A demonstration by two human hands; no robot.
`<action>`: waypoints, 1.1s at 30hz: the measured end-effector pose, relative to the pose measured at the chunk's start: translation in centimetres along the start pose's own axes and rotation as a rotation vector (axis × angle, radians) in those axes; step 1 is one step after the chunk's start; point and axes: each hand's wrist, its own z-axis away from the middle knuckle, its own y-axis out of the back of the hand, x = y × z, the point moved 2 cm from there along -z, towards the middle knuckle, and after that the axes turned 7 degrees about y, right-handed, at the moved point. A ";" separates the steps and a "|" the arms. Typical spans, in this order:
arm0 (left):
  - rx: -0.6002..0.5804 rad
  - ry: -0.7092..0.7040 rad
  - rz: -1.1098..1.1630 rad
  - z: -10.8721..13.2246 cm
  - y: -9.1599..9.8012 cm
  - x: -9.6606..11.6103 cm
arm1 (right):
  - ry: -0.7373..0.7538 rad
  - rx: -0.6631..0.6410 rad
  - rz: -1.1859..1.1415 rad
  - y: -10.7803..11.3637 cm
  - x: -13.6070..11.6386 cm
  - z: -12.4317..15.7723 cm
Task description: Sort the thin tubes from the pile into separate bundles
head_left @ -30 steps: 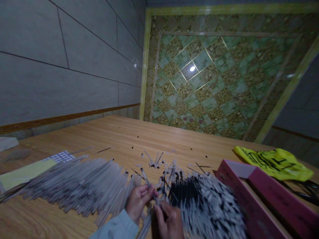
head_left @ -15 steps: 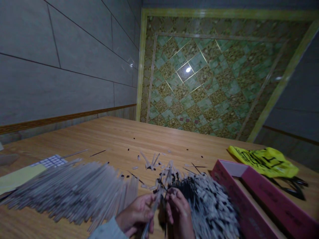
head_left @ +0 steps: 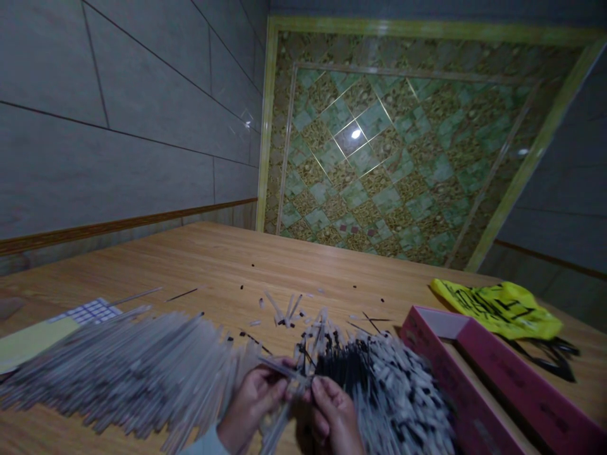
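My left hand (head_left: 258, 401) is closed around a thin clear plastic tube (head_left: 272, 364) that slants between the hands. My right hand (head_left: 336, 411) pinches with thumb and forefinger at the tube's right end; what exactly lies in that pinch is too small and blurred to make out. To the left spreads a large pile of clear tubes (head_left: 137, 370). Close to my right hand lies a heap of thin sticks with black and whitish ends (head_left: 403, 379). Small clear and black pieces (head_left: 287, 313) are scattered just beyond my hands.
A long pink open box (head_left: 474, 379) stands at the right, with a yellow bag with black lettering (head_left: 497, 308) behind it. Yellow paper (head_left: 35, 341) and a checked sheet (head_left: 95, 311) lie at the left on the wooden table (head_left: 213, 253). Tiled walls rise behind.
The tube in my left hand has turned from steep to nearly crosswise. My right hand has moved slightly down and now meets the tube's end. The view has shifted slightly.
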 end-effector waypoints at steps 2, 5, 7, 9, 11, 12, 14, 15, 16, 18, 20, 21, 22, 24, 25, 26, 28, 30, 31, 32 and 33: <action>0.011 -0.058 -0.153 -0.1 0.0 0.0 | -0.024 -0.036 0.003 -0.3 0.7 0.2; -0.002 -0.044 -0.209 -0.3 0.3 -0.4 | -0.065 -0.190 0.037 -0.9 1.1 0.6; 0.029 -0.028 -0.217 -0.4 0.7 -0.6 | -0.078 -0.249 0.086 -1.4 0.8 0.8; 0.072 -0.038 -0.245 -0.4 1.0 -0.5 | -0.105 -0.229 0.123 -1.7 0.4 0.8; 0.100 -0.057 -0.262 -0.4 1.1 -0.3 | -0.130 -0.186 0.124 -1.8 0.0 0.9; 0.108 -0.061 -0.262 -0.3 1.1 -0.3 | -0.142 -0.178 0.121 -1.8 0.0 0.9; 0.111 -0.048 -0.244 -0.2 1.0 -0.2 | -0.160 -0.187 0.120 -1.8 0.1 1.0; 0.112 -0.036 -0.228 -0.2 1.0 -0.2 | -0.164 -0.189 0.120 -1.7 0.3 1.0; 0.112 -0.027 -0.210 -0.2 0.9 -0.2 | -0.162 -0.188 0.115 -1.6 0.5 1.0; 0.113 -0.013 -0.182 -0.2 0.9 -0.4 | -0.136 -0.195 0.090 -1.3 1.0 0.9; 0.118 -0.004 -0.166 -0.2 0.9 -0.5 | -0.101 -0.210 0.073 -1.1 1.4 0.8; 0.120 0.003 -0.165 -0.3 0.9 -0.5 | -0.090 -0.221 0.078 -1.0 1.6 0.8; 0.122 0.011 -0.165 -0.3 0.9 -0.6 | -0.077 -0.219 0.086 -0.9 1.7 0.9; 0.128 0.027 -0.158 -0.3 0.9 -0.6 | -0.029 -0.154 0.085 -0.6 1.8 0.9; 0.133 0.033 -0.150 -0.3 0.8 -0.6 | 0.002 -0.109 0.073 -0.5 1.8 0.9; 0.138 0.038 -0.141 -0.3 0.8 -0.6 | 0.030 -0.065 0.057 -0.4 1.9 0.9; 0.146 0.044 -0.135 -0.2 0.7 -0.6 | 0.052 -0.047 0.045 -0.3 2.0 0.8; 0.140 0.039 -0.154 -0.3 0.7 -0.6 | 0.013 -0.109 0.101 -0.4 2.1 0.8; 0.136 0.035 -0.167 -0.3 0.7 -0.5 | 0.002 -0.127 0.144 -0.4 2.1 0.8; 0.135 0.030 -0.177 -0.4 0.7 -0.5 | 0.014 -0.121 0.190 -0.4 2.0 0.9; 0.137 0.025 -0.184 -0.4 0.8 -0.6 | 0.050 -0.088 0.232 -0.4 1.8 0.9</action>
